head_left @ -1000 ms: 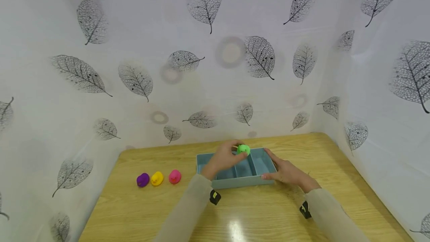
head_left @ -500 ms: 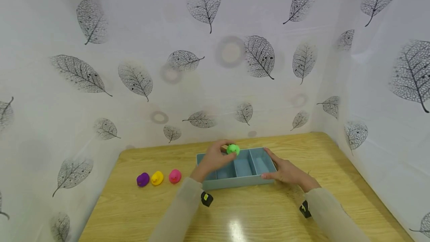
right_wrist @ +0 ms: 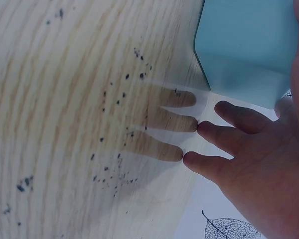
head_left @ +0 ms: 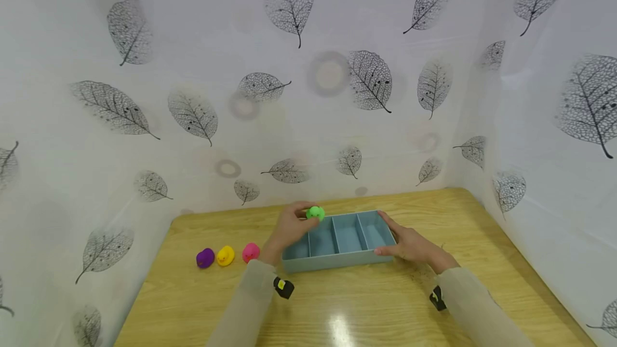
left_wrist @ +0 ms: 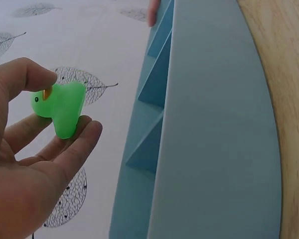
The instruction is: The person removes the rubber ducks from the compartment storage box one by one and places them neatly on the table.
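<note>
A green rubber duck (head_left: pixel 315 213) is pinched between the thumb and fingers of my left hand (head_left: pixel 289 227). In the left wrist view the duck (left_wrist: pixel 62 105) lies sideways, held above the level of the box rim. Below and to the right stands a blue-grey box (head_left: pixel 337 261), split into several compartments; those in sight hold nothing. My right hand (head_left: pixel 412 245) holds the box's right end, thumb at the front wall and a finger at the back corner. In the right wrist view its other fingertips (right_wrist: pixel 192 157) touch the tabletop.
Left of the box, a purple duck (head_left: pixel 205 258), a yellow duck (head_left: pixel 225 256) and a pink duck (head_left: pixel 251 253) sit in a row on the wooden table (head_left: pixel 193 304). A leaf-printed white curtain (head_left: pixel 308 122) surrounds the table's back and sides.
My left hand has moved left with the green duck, from above the middle compartments to the box's left part. The right hand and the box have stayed in place.
</note>
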A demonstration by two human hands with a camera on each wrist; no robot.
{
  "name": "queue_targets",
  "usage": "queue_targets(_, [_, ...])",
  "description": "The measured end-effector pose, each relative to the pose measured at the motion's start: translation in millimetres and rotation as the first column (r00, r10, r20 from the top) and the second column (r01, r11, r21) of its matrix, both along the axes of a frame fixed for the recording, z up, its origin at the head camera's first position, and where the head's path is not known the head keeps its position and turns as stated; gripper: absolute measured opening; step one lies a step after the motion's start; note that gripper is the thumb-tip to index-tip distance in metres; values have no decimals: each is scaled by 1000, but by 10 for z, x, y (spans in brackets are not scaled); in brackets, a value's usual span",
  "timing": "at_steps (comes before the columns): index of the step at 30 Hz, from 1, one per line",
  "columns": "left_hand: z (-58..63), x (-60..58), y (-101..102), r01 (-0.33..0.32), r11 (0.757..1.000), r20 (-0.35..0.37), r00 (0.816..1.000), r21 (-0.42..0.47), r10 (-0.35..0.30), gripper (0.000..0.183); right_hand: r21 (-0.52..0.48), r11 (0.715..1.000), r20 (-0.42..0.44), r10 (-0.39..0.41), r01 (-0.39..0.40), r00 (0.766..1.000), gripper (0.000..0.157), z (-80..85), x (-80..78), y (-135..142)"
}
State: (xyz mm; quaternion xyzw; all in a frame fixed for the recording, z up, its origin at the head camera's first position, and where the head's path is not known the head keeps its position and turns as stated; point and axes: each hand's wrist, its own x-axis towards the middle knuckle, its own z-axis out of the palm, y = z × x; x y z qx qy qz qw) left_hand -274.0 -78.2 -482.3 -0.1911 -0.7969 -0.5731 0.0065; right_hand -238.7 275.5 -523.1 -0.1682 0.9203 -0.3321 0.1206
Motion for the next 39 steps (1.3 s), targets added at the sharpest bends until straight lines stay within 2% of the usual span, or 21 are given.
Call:
queue_targets(7, [-20,2,-171,-53,997,115,992,50,47,39,1,1000,14,-5,5,1000,114,-4,-2,-7])
queue_targets(13, [-29,38,-312,-46,995,136,990,88,34,44,2,1000,10,-5,5,1000,114,15,1,-21])
queue_targets(19, [-89,45,-527,-88,994,153,985,71,76,46,8,1000,7,-8,8,1000,113,12,-1,-28])
queue_targets(27, [-62,69,-835,-175,985,119,978,-2,174,49,6,1000,14,-16,16,1000,115,16,-16,-19])
queue_targets(32, [-53,91,-1006,-195,981,115,975,18,192,52,11,1000,1,-6,6,1000,115,12,-17,-23])
queue_targets(39, [-64,127,-1215,-206,978,52,977,5,206,50,1,1000,22,-17,17,1000,115,17,9,-36])
